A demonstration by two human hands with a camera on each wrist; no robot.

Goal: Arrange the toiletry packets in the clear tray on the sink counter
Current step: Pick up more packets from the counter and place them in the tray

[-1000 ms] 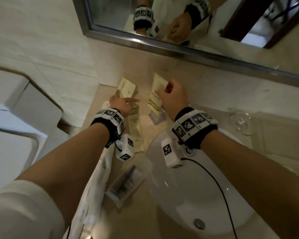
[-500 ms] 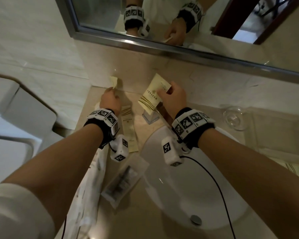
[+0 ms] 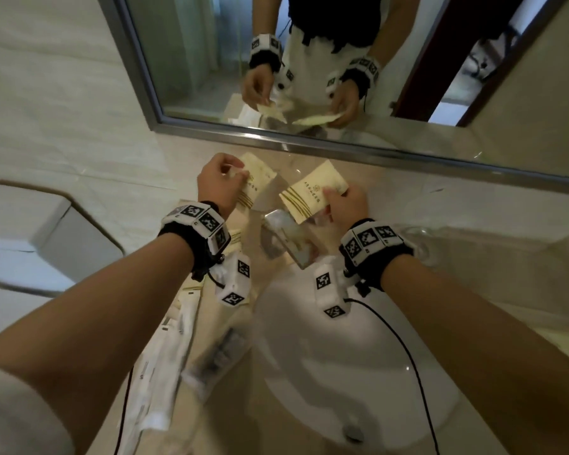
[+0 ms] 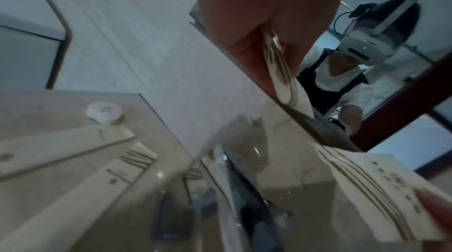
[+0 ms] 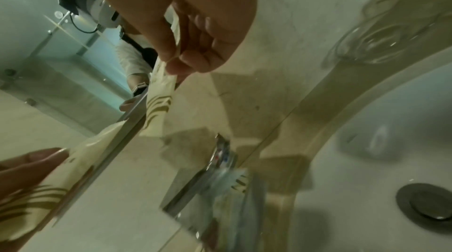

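Observation:
My left hand (image 3: 240, 174) pinches a cream toiletry packet (image 3: 257, 180) by its edge, near the back wall; the left wrist view shows that packet (image 4: 286, 82) edge-on between my fingers. My right hand (image 3: 329, 195) pinches a second cream packet (image 3: 311, 197) with brown stripes, held face up above the chrome faucet (image 3: 286, 239). The right wrist view shows this packet (image 5: 161, 105) hanging from my fingers. The clear tray (image 4: 269, 159) stands on the counter against the wall, below and between the two packets, and is hard to make out.
Two long cream packets (image 4: 73, 175) and a small round white item (image 4: 104, 112) lie on the counter at left. Nearer me are a clear-wrapped dark item (image 3: 217, 359) and a long white packet (image 3: 165, 356). The sink basin (image 3: 342, 372) is at right, with a glass dish (image 3: 421, 239) beyond it.
My left hand has lifted its packet off the wall side and turned it face up. My right hand has tilted its packet flatter and drawn it slightly right.

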